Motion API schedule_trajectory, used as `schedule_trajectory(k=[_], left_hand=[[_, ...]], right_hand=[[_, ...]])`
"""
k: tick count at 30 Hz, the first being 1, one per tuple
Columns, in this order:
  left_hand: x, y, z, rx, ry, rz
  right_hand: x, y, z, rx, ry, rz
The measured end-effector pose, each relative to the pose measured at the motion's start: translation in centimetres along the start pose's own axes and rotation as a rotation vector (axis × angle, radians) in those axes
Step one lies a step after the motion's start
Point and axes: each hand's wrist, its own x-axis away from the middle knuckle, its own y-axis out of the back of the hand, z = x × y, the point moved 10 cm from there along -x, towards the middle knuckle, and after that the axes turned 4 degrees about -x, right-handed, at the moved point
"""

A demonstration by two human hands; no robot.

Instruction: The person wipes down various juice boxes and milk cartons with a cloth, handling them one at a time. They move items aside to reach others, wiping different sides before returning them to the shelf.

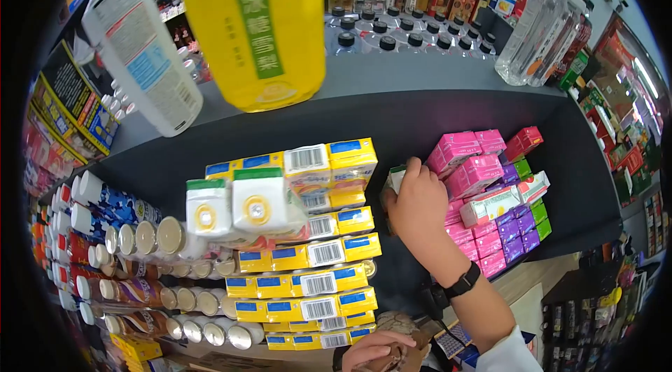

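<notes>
Nearest cam: big yellow plastic bottle w/ green label (pixel 262 29), upright on grey ledge (pixel 406 74), prob. for display. Below: yellow-and-blue cardboard cartons (pixel 318 281), stacked in rows, likely for stability. Right hand (pixel 418 197): half-closed, pinching small green-and-white carton (pixel 397 177) between yellow stacks & glossy pink boxes (pixel 453 151), prob. for tight space. Left hand (pixel 371 351): by brown item (pixel 407 359), hold unclear.

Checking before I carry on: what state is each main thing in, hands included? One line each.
Right hand: gripping.
White-and-green carton: in its grip, partly hidden.
Left hand: partly cut off, grip unclear.
Watch: on right wrist.
Yellow cartons: in rows.
Pink cartons: stacked.
Yellow bottle: upright, top out of frame.
Clear bottles: black caps on.
</notes>
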Motion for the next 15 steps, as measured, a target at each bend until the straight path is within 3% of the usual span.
schedule_trajectory(k=[3, 6, 7, 11, 14, 15], left_hand=[[-0.4, -0.4, -1.0, 0.121, 0.099, 0.076], [-0.1, -0.1, -1.5, 0.105, 0.067, 0.104], [0.5, 0.4, -2.1, -0.14, 0.04, 0.114], [1.6, 1.0, -2.1, -0.095, 0.134, -0.009], [3.5, 1.4, -1.0, 0.037, 0.279, -0.088], [5.4, 2.1, 0.6, -0.103, 0.466, 0.066]], right_hand=[[-0.1, 1.0, 0.0, -0.134, 0.01, -0.074], [0.1, 3.4, 0.4, -0.285, 0.061, -0.183], [0.3, 4.4, 0.6, -0.332, 0.079, -0.224], [1.4, 8.0, 0.5, -0.724, 0.037, -0.283], [3.3, 11.8, 1.0, -0.792, 0.137, -0.433], [3.8, 12.7, 1.0, -0.838, 0.15, -0.444]])
